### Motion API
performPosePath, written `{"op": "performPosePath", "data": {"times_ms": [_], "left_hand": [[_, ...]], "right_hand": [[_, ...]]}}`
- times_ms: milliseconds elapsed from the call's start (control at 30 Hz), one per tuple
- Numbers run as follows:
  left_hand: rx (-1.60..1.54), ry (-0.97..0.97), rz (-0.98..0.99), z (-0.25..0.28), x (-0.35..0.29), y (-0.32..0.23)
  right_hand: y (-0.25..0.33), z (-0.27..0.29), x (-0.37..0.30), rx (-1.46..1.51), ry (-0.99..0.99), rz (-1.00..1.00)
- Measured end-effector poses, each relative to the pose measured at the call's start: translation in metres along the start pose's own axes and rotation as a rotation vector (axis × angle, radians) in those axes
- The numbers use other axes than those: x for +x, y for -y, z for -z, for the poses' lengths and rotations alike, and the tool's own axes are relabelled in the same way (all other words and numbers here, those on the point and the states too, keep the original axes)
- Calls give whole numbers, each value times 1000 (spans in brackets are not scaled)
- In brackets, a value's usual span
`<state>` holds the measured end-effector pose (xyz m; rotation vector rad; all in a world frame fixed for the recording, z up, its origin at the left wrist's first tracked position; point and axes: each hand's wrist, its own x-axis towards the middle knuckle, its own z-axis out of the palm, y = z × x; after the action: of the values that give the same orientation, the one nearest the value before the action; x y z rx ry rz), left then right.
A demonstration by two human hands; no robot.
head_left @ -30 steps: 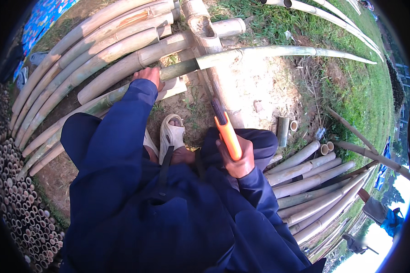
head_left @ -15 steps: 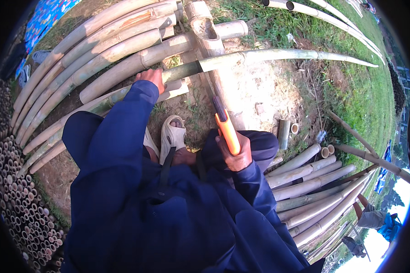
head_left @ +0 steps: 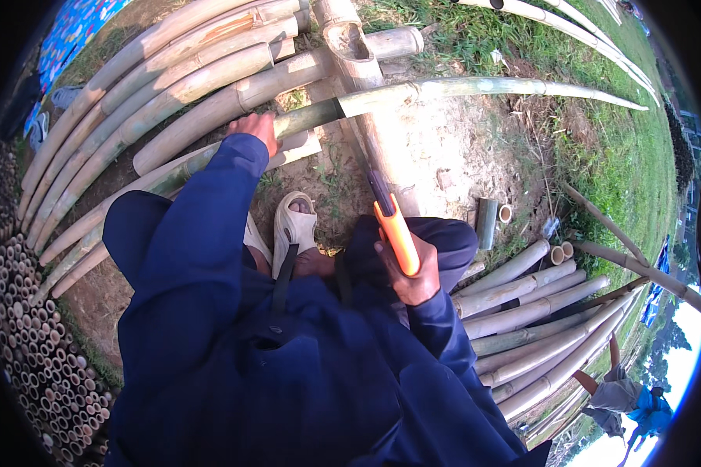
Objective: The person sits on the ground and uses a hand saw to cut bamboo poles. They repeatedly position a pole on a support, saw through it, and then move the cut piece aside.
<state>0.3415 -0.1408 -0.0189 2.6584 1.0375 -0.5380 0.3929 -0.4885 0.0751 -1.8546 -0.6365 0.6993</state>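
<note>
At the far left, a stack of cut bamboo ends [head_left: 43, 362] is seen, with several thick poles [head_left: 152, 89] laid side by side above it. Next, the long pole [head_left: 459, 88] is gripped by the left hand [head_left: 255, 131], with the fingers curled over its top; the thumb cannot be made out. This pole is laid across a notched log [head_left: 387, 152] and is extended well out over the grass [head_left: 600, 148] at right. A pale sandal [head_left: 294, 226] is noted below, between the two hands.

Right of centre, a saw [head_left: 388, 208] is held by the right hand [head_left: 414, 274], the fingers closed around its orange handle. The blade is pointed up toward the long pole; whether contact is made cannot be told.

Handling (judged): long pole stiff, probably hollow, awkward for its length rather than very heavy; smooth skin, so rolling or slipping is possible. Firm hold best taken from above, close to the log, clear of the blade. Saw judged light; to be held by the handle only.

Further right: short bamboo pieces [head_left: 487, 224], a pile of poles [head_left: 533, 303], a co-worker [head_left: 648, 409].
</note>
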Motion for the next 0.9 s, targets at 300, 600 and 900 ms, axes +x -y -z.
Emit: {"op": "performPosePath", "data": {"times_ms": [300, 600, 900], "left_hand": [[-38, 20, -4, 2, 9, -7], [-13, 33, 49, 2, 3, 1], [-32, 35, 23, 8, 6, 3]], "right_hand": [[4, -3, 18, -73, -5, 27], [60, 52, -58, -138, 107, -171], [13, 17, -18, -85, 19, 5]]}}
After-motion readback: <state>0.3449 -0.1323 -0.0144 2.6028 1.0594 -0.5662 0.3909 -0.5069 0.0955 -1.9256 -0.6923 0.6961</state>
